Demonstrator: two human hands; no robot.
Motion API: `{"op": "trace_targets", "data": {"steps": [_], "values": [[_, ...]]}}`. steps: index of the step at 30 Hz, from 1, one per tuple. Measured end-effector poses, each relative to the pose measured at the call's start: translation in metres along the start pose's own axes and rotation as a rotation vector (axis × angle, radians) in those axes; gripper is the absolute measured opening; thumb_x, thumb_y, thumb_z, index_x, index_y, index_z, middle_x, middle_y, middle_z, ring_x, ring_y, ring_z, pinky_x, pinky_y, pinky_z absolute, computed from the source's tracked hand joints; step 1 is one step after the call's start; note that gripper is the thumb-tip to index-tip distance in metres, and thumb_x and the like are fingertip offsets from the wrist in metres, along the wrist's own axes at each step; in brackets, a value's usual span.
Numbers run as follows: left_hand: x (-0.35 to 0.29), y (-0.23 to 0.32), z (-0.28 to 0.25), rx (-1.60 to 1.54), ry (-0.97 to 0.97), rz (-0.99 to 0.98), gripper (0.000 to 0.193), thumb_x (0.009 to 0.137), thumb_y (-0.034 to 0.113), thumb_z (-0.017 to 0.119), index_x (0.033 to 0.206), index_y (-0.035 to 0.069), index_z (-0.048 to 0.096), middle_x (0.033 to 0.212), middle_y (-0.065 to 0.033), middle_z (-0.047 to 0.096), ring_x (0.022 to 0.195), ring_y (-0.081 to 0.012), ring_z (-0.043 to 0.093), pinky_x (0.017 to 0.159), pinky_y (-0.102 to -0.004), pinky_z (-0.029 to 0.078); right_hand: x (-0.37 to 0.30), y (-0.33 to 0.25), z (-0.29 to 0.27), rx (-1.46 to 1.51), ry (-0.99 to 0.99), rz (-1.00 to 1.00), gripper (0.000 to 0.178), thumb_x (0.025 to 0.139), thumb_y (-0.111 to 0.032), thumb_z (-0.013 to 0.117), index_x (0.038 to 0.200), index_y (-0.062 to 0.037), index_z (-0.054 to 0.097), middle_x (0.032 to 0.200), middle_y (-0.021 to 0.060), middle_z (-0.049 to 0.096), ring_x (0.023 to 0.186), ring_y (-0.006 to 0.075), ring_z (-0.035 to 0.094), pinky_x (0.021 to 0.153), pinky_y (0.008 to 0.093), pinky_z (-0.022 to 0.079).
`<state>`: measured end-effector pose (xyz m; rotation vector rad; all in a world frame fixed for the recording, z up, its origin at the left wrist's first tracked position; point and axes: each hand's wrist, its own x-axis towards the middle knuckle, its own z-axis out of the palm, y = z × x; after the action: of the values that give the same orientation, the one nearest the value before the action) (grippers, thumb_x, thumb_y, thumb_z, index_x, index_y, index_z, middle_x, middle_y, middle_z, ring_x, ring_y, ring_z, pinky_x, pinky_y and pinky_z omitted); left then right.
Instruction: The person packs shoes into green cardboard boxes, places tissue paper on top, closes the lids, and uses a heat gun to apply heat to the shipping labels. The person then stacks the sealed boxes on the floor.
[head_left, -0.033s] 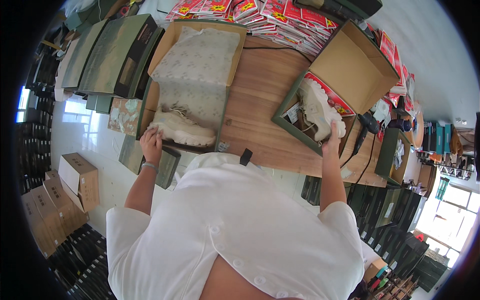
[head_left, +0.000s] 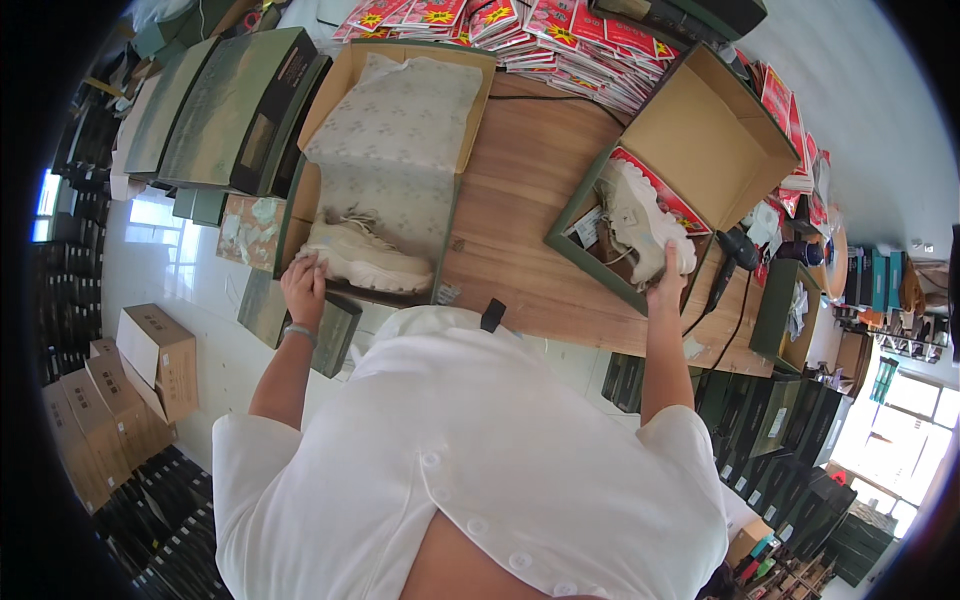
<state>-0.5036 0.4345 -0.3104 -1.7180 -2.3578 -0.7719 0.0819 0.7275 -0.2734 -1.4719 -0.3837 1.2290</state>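
Note:
My left hand (head_left: 303, 284) is closed on one end of a beige sneaker (head_left: 378, 265), at the near left corner of an open shoebox (head_left: 290, 228). Patterned tissue paper (head_left: 415, 115) lines that box and drapes over its raised lid. At the right, a second beige sneaker (head_left: 640, 215) lies on its side in another open green shoebox (head_left: 598, 268), its chunky sole turned to the right. My right hand (head_left: 668, 282) grips the near end of this sneaker by the sole; some of its fingers are hidden. A red printed sheet (head_left: 672, 200) stands behind the shoe.
Stacked red packets (head_left: 570, 45) cover the back of the wooden table (head_left: 510, 220). A black hair dryer (head_left: 737, 250) with a cord lies right of the second box. Green shoeboxes (head_left: 235, 110) are piled at the left, with cardboard cartons (head_left: 160, 360) on the floor.
My right hand and the sneaker it holds have shifted very slightly to the right. My left hand and its sneaker look almost unchanged.

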Motion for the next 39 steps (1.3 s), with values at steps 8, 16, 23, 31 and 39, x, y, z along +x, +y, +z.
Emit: {"op": "trace_targets", "data": {"steps": [8,16,23,31,39], "values": [[0.004,0.005,-0.002,-0.009,0.022,0.028,0.018,0.09,0.015,0.058,0.099,0.012,0.073,0.114,-0.0023,0.066,0.112,-0.0267,0.056,0.096,-0.041,0.04,-0.033,-0.023,0.039,-0.502,0.152,-0.601,0.098,0.071,-0.025,0.087,0.138,0.0047,0.021,0.134,0.0237,0.038,0.122,0.0304,0.044,0.105,0.0411,0.037],[0.007,0.01,-0.006,0.009,0.005,-0.001,0.015,0.088,0.018,0.06,0.092,0.01,0.072,0.11,-0.0022,0.067,0.106,-0.0253,0.058,0.094,-0.0408,0.04,-0.119,-0.095,0.064,-0.512,-0.041,-0.859,0.092,0.075,-0.028,0.084,0.139,0.0013,0.024,0.133,0.0216,0.04,0.121,0.0293,0.045,0.104,0.0406,0.037],[0.075,0.047,-0.033,0.011,-0.467,-0.155,0.034,0.085,0.034,0.068,0.106,0.007,0.066,0.106,-0.0111,0.068,0.101,-0.0317,0.061,0.096,-0.0442,0.039,-0.186,-0.085,0.162,0.038,-0.646,-0.41,0.077,0.087,-0.038,0.069,0.144,-0.0046,0.029,0.139,0.0155,0.043,0.126,0.0282,0.047,0.105,0.0417,0.04],[0.119,0.11,-0.024,-1.462,-0.29,-0.17,0.074,0.079,0.019,0.081,0.14,0.005,0.041,0.126,-0.0099,0.06,0.117,-0.0236,0.058,0.096,-0.0374,0.047,-0.257,0.0,0.27,0.003,-0.972,-0.152,0.074,0.091,-0.056,0.054,0.141,-0.0043,0.037,0.135,0.0133,0.052,0.12,0.0263,0.054,0.097,0.0411,0.047],[0.11,0.037,-0.007,-1.485,-0.567,-0.48,0.034,0.089,0.018,0.071,0.115,0.002,0.057,0.101,-0.0051,0.068,0.089,-0.0125,0.066,0.076,-0.0264,0.051,-0.245,0.062,0.286,-0.012,-0.995,-0.091,0.075,0.091,-0.058,0.054,0.143,-0.0083,0.035,0.137,0.0118,0.049,0.123,0.0274,0.051,0.095,0.0436,0.048]]}}
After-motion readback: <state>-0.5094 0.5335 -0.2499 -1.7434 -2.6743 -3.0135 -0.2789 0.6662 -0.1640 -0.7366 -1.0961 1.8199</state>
